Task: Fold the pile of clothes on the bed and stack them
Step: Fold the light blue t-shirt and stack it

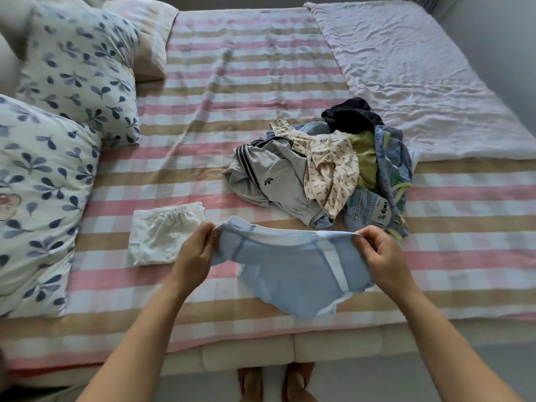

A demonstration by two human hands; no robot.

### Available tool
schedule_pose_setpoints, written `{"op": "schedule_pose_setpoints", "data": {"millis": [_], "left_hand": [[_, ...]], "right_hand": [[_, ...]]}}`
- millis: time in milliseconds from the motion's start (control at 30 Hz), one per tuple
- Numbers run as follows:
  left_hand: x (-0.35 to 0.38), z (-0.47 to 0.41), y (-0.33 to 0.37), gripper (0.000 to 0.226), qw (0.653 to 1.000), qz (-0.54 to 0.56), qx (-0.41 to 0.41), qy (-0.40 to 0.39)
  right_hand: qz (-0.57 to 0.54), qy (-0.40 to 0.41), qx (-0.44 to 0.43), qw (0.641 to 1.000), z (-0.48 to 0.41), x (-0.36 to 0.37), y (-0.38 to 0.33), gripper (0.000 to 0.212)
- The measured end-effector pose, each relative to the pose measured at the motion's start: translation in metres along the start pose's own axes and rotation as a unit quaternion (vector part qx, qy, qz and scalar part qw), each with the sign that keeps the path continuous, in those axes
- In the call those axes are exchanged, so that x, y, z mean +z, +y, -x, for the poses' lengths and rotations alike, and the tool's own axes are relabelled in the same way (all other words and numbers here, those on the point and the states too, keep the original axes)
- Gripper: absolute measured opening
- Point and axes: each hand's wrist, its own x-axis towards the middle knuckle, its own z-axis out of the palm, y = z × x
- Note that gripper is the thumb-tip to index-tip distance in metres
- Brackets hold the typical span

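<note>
We hold a pale blue garment (290,271) stretched between both hands just above the near edge of the bed, its top edge pulled taut and the rest hanging down onto the striped sheet (232,82). Our left hand (194,250) pinches the garment's left corner with fingers curled round the cloth, and our right hand (380,250) grips the right corner the same way. Just to the left of the left hand lies a folded white garment (162,236), flat on the sheet and alone. Beyond the blue piece, toward the middle of the bed, sits the unfolded pile of clothes (319,169): grey shorts (269,175) with dark stripes on its left side, a cream patterned piece (330,169) across the middle, denim (365,210) at the near right, and a dark garment (351,111) at the far end. A crumpled lilac blanket (406,68) covers the right part of the bed, touching the pile's far side. Two leaf-print pillows (78,68) lie along the left. Our bare feet (249,381) show on the floor below the bed edge.
</note>
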Motion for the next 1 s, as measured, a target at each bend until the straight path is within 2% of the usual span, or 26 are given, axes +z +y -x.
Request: {"op": "schedule_pose_setpoints", "data": {"millis": [167, 333, 533, 667, 1000], "left_hand": [[-0.039, 0.047, 0.052, 0.024, 0.998, 0.012, 0.039, 0.047], [-0.058, 0.047, 0.063, 0.019, 0.998, 0.028, 0.050, 0.035], [-0.007, 0.005, -0.017, 0.025, 0.998, -0.017, -0.035, 0.039], [0.036, -0.035, -0.092, 0.028, 0.995, -0.051, -0.064, 0.061], [0.091, -0.180, -0.202, 0.031, 0.973, -0.182, -0.026, 0.138]], "right_hand": [[-0.064, -0.048, -0.010, 0.997, 0.042, -0.035, -0.035, 0.017], [-0.110, -0.094, 0.011, 0.990, 0.040, -0.048, -0.047, 0.022], [0.000, -0.065, -0.004, 0.998, -0.016, 0.017, 0.007, 0.023], [0.065, -0.037, 0.005, 0.997, -0.067, 0.072, 0.072, 0.012], [0.169, 0.074, -0.034, 0.982, -0.208, 0.173, 0.158, 0.020]]}}
